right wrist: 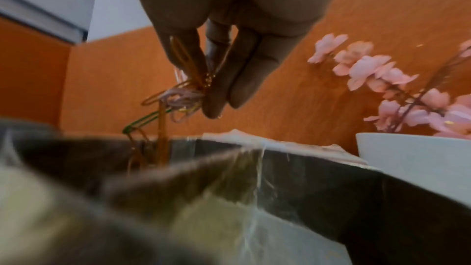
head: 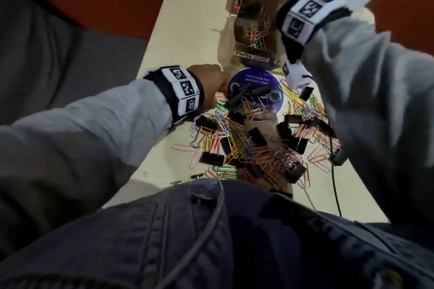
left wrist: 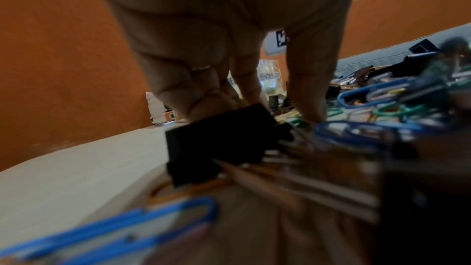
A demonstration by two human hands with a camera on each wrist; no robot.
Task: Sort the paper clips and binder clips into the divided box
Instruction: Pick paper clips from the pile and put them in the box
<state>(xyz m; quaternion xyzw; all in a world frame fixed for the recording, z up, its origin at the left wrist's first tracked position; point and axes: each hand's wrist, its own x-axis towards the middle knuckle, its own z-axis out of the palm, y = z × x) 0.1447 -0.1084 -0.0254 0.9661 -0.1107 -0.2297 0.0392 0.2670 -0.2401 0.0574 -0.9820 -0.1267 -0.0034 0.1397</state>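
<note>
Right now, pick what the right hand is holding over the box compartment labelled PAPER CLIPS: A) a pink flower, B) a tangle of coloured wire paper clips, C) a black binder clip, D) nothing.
B: the right wrist view shows the right hand pinching a tangle of coloured wire paper clips above the box.

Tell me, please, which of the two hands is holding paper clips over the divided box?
The right hand: its grip pinches a dangling bunch of paper clips above the divided box. The left hand is down at the loose pile, fingers on a black binder clip.
</note>
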